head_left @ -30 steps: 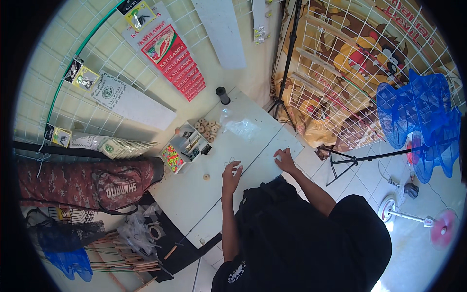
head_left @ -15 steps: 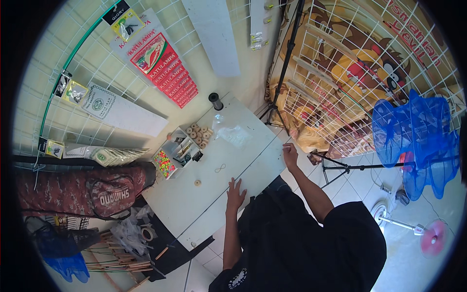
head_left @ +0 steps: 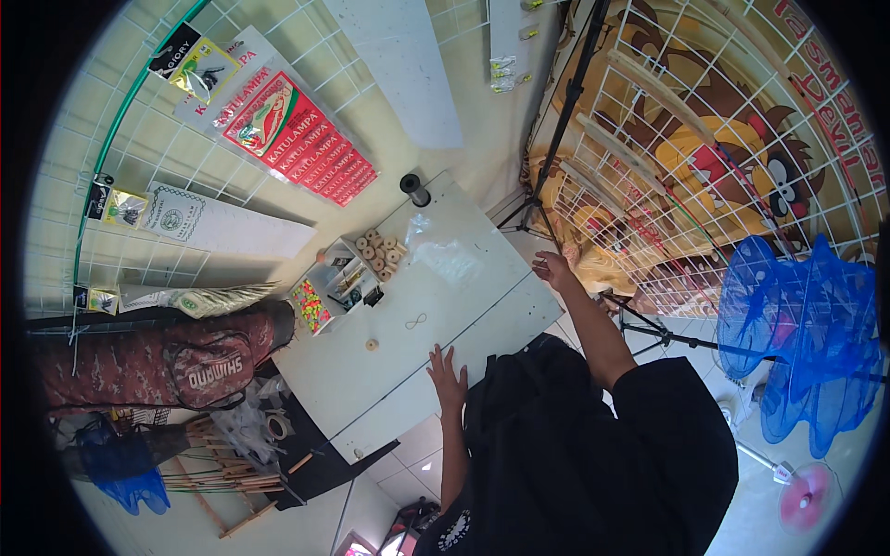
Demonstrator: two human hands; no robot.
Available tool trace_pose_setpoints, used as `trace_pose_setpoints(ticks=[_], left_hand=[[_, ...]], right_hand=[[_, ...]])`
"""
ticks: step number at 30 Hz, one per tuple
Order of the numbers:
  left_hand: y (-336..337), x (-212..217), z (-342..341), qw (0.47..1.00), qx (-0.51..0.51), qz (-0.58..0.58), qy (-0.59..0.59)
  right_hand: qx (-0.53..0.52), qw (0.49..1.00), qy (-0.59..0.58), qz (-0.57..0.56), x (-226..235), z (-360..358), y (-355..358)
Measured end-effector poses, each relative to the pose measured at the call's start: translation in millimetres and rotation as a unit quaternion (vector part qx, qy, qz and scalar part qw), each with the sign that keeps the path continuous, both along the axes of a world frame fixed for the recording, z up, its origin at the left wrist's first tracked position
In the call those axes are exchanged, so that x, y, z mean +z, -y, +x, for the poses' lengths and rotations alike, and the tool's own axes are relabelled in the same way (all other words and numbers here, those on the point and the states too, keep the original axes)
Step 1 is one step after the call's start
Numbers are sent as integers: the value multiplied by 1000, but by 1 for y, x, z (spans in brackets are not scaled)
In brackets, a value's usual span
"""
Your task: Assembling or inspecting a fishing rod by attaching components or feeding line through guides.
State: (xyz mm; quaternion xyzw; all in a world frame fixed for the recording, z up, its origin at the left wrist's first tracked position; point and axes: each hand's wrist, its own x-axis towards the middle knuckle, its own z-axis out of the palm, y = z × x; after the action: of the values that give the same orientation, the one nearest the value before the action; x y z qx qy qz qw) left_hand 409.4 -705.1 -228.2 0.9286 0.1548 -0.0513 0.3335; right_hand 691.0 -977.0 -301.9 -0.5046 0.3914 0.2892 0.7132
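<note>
My left hand (head_left: 447,378) rests at the near edge of the white table (head_left: 408,366), fingers spread and nothing in them. My right hand (head_left: 553,268) is over the table's right corner, its fingers loosely bent and apart, with no object visible in it. Between the hands and the wall, a thin looped cord (head_left: 416,322) lies on the tabletop. A small tan ring (head_left: 372,345) sits to the left of it. Farther back lie clear plastic bags (head_left: 447,259) and several tan rings (head_left: 380,248) in a heap.
A divided white box (head_left: 326,320) holds brightly coloured bits and small dark parts. A black spool (head_left: 414,190) stands at the far corner. At left lies a camouflage bag (head_left: 158,366); at right hang blue nets (head_left: 788,324) beside a white wire grid and a tripod (head_left: 649,332).
My right hand has gone from closed to loosely open, staying near the table's right corner. My left hand stays spread at the near edge. The whole view has shifted slightly.
</note>
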Motion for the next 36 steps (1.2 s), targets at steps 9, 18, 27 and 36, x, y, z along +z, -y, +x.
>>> trace_pose_setpoints(ticks=[9, 18, 27, 36], left_hand=[[6, 0, 6, 999, 37, 11, 21], [14, 5, 14, 992, 116, 43, -6], [31, 10, 71, 992, 65, 110, -11], [38, 9, 131, 991, -96, 51, 74]], right_hand=[[-449, 866, -38, 218, -51, 22, 52], [-137, 971, -112, 163, 4, -7, 31], [36, 988, -20, 149, -15, -7, 16], [-116, 983, 0, 140, -4, -11, 16]])
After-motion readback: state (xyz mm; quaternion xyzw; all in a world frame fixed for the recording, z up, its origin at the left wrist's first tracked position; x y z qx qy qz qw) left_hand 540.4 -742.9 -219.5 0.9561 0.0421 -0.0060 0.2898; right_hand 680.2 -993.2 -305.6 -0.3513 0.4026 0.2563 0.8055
